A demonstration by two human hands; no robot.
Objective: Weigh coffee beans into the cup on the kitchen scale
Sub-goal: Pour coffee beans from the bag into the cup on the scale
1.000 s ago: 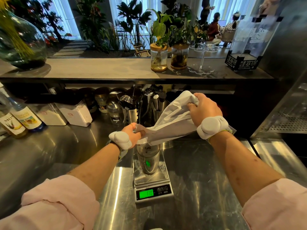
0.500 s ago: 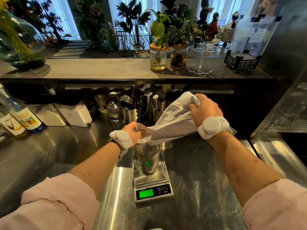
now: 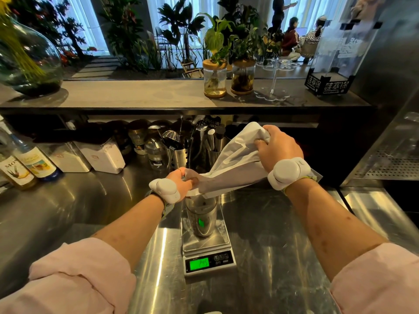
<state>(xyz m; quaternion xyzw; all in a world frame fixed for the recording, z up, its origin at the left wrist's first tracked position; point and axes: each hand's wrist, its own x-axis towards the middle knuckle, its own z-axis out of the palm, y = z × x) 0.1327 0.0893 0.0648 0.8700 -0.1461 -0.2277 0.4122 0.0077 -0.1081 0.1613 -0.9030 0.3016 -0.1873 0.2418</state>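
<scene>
A white bean bag point(image 3: 233, 164) is tilted with its mouth down over a steel cup point(image 3: 201, 217). The cup stands upright on the platform of a kitchen scale point(image 3: 207, 250), whose green display is lit. My left hand point(image 3: 181, 180) pinches the bag's lower mouth just above the cup's rim. My right hand point(image 3: 277, 148) grips the bag's raised rear end, higher and to the right. A dark bean shows at the cup's opening; the inside of the bag is hidden.
The steel counter point(image 3: 272, 257) holds syrup bottles point(image 3: 29, 166) at far left, white canisters point(image 3: 102, 156) and steel tool holders with utensils point(image 3: 181, 152) behind the scale. A shelf above carries plant jars point(image 3: 215, 80). A perforated drip tray point(image 3: 390, 166) lies at right.
The bag and both hands hold nearly the same pose. The reading on the scale's display has changed.
</scene>
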